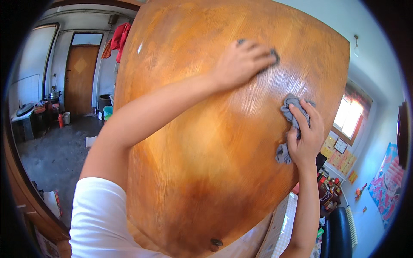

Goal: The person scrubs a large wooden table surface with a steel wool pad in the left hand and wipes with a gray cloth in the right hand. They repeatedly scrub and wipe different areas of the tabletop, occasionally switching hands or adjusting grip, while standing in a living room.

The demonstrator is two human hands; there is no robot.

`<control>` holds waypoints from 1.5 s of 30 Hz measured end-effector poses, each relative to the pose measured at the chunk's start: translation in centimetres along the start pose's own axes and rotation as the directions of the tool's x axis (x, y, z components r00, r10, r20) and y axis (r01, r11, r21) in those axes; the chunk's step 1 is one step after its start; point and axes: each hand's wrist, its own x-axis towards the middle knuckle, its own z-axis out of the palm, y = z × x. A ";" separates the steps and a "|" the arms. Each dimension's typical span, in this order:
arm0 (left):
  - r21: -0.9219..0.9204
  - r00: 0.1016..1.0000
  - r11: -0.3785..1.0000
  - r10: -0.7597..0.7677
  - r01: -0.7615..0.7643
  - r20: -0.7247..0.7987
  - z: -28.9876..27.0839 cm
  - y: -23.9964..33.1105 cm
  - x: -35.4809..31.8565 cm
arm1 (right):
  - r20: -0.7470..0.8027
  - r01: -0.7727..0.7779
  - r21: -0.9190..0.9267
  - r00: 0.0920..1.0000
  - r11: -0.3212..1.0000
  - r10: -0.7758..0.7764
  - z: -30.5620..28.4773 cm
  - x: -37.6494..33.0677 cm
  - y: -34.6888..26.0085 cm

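A person in a white sleeve works both bare hands against a broad varnished wood panel, apparently a door, which fills the centre of the view between a dark-floored room at left and a bright window at right. The left hand, softened by blur, lies high on the surface, its fingers bent over a dark cloth that shows only at the edges; how firmly it grips is hard to tell. Lower and to the right, near the panel's right side, the right hand clutches a crumpled grey rag between thumb and fingers, with a loose end hanging beneath the palm. Glare pools on the wood between the two, while a small dark fitting sits near the lower edge.

For good wiping, the cloth under the left hand would best be folded into a flat pad, pressed evenly and drawn along the grain in overlapping strokes, so that no fingertip or nail meets the varnish. The bunched rag at right likely calls for spreading, since thick folds touch the wood unevenly and could leave streaks. The glare offers a handy check, as smears should show there first.
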 end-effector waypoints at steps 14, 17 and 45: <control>0.142 0.981 0.972 -0.181 0.188 -0.066 6.2 -4.8 9.4 | 0.003 -0.008 0.001 1.000 1.000 0.008 0.3 0.0 -0.5; -0.007 0.994 0.995 0.105 -0.104 0.009 5.8 -4.4 9.7 | 0.016 -0.008 -0.013 1.000 1.000 0.008 -0.6 -0.4 -0.1; 0.166 1.000 0.986 -0.009 0.007 0.011 1.6 -9.2 8.2 | 0.010 0.011 0.106 1.000 0.994 -0.012 0.3 0.2 -0.9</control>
